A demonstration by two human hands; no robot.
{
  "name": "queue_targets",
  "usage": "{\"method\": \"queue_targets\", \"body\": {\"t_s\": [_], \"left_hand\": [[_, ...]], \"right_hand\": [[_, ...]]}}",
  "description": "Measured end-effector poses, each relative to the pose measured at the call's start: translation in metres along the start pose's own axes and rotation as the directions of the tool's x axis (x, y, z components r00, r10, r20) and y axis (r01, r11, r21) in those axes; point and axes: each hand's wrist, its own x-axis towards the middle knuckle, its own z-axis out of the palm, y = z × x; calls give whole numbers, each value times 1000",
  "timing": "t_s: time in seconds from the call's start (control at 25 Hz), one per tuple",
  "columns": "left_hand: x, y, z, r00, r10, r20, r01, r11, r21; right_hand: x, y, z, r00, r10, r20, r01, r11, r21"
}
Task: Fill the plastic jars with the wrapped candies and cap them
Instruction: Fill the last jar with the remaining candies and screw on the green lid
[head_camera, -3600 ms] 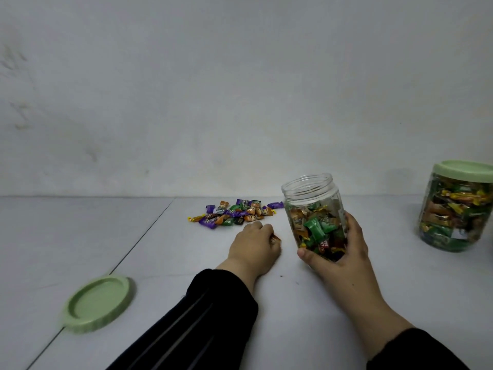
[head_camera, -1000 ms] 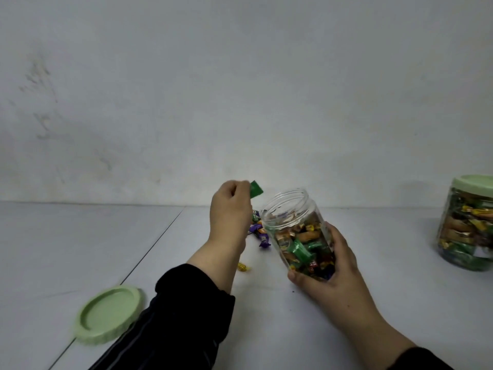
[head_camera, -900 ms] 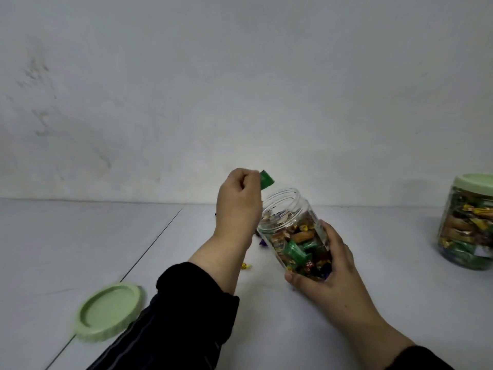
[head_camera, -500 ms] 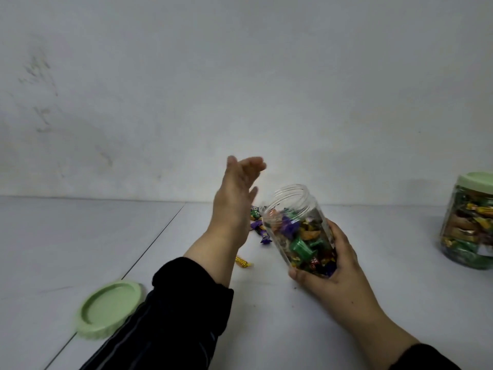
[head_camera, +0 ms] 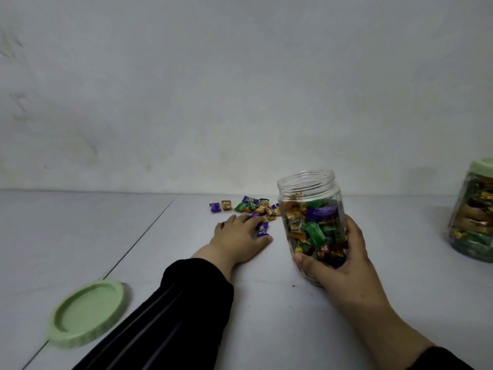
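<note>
The hands work apart: the left hand [head_camera: 241, 237] lies on the desk [head_camera: 80, 236], fingers spread over the loose wrapped candies [head_camera: 253, 206], seemingly to gather more, though whether it pinches one I cannot tell. Left of it, the green lid [head_camera: 86, 313] waits upturned for capping. The right hand [head_camera: 338, 256] clamps the open jar [head_camera: 310, 222], steadying it upright, partly filled. A capped jar [head_camera: 473, 212] stands far right.

wrapper lettering too blurred to read on candy in open jar [head_camera: 310, 225]

bare room: plain wall [head_camera: 240, 89], grey floor [head_camera: 66, 236]
</note>
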Motion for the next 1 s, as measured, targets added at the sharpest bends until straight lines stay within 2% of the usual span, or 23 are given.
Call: {"method": "queue_targets", "body": {"t_s": [0.12,0.32,0.36,0.44,0.52,0.6,0.68,0.72,0.76,0.8,0.92,1.0], "left_hand": [[5,4,2,990,67,-122,-69,997,-16],[-12,8,-2,971,44,-236,-38,999,30],[-16,8,-4,965,11,-261,-21,999,-34],[-26,7,-12,939,-141,-315,33,946,-324],[-32,5,-25,873,-361,-327,66,753,-654],[-38,7,-45,795,-538,-280,-1,461,-887],[-44,19,-73,759,-610,-227,-129,200,-971],[-47,26,-87,758,-608,-237,-192,139,-972],[-51,34,-98,765,-584,-273,-243,132,-961],[-56,44,-106,772,-540,-334,-289,169,-942],[-70,67,-113,798,-303,-522,-362,452,-815],[-75,73,-111,846,-147,-512,-322,624,-712]], "right_hand": [[1,2,-1,1000,-4,9,4,1000,7],[0,0,0,1000,-18,16,19,1000,-10],[0,0,0,1000,-21,21,21,999,-27],[-2,-1,-1,999,-20,32,22,997,-67],[-3,-6,-2,999,-21,49,26,993,-115],[-5,-10,-2,997,-15,74,26,988,-155],[-6,-11,-1,995,-8,95,25,984,-175],[-6,-11,0,994,-12,105,31,983,-179],[-7,-11,1,993,-21,115,42,982,-183],[-7,-10,2,991,-30,131,54,981,-185],[-6,-8,4,985,-47,166,78,980,-183],[-5,-7,4,985,-61,163,92,977,-191]]}}
